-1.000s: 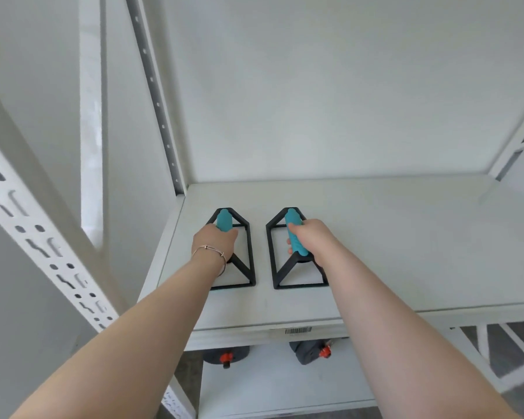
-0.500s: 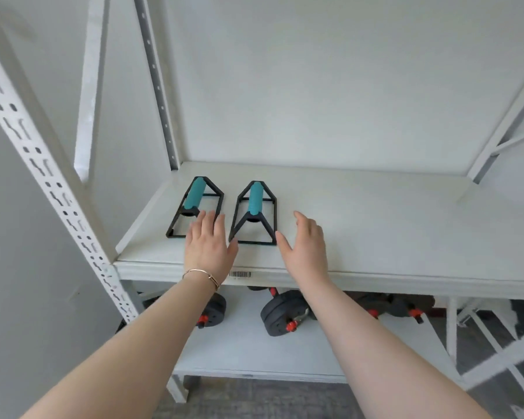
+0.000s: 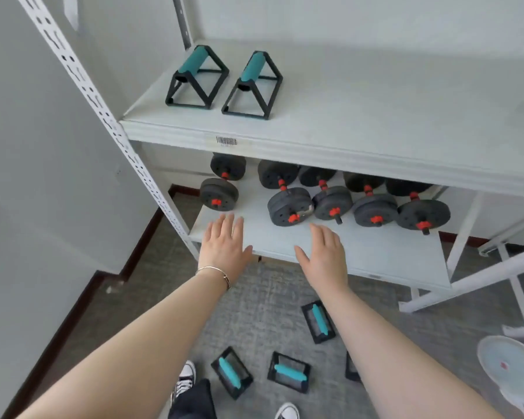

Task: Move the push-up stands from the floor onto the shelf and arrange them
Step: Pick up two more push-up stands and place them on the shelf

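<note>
While both hands hover spread and empty, the right forearm half-hides one floor stand.

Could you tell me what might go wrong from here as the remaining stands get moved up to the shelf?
The stands on the floor lie scattered close to the shoes, so one could be stepped on. A fourth stand is mostly hidden by the right arm and might be missed. The two shelved stands sit near the shelf's front edge, so new ones may nudge them. Both hands are open and empty.
</note>
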Action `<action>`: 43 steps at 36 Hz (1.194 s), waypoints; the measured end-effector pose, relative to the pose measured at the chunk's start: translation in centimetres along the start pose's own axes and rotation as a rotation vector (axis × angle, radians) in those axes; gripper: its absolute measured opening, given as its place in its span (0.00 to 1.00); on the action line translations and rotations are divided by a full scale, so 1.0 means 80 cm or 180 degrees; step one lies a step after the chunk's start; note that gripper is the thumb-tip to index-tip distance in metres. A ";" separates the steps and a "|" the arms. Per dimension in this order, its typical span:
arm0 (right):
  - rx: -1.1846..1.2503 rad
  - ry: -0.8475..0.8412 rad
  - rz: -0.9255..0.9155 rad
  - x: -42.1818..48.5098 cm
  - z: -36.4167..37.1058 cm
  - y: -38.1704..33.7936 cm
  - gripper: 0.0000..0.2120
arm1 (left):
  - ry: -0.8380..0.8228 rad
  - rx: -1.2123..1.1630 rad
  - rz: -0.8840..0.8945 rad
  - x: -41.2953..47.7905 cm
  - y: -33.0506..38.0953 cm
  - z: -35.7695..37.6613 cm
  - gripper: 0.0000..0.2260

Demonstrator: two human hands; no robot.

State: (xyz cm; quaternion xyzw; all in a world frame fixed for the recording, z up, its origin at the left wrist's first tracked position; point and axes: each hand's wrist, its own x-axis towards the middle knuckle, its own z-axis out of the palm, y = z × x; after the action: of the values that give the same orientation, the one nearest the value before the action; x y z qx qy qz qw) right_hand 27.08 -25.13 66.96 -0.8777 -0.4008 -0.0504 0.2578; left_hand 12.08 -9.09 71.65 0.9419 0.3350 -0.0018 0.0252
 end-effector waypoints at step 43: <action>-0.0499 -0.3043 0.0964 -0.512 0.695 0.299 0.34 | -0.3029 0.0584 0.1454 -0.221 -0.140 0.899 0.34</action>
State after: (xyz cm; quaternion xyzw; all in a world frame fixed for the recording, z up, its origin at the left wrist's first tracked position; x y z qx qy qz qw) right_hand 10.39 -38.53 -2.91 -0.8676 -0.3372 0.3650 -0.0167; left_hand -7.75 -15.06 -0.34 0.8842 0.0715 -0.4524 0.0916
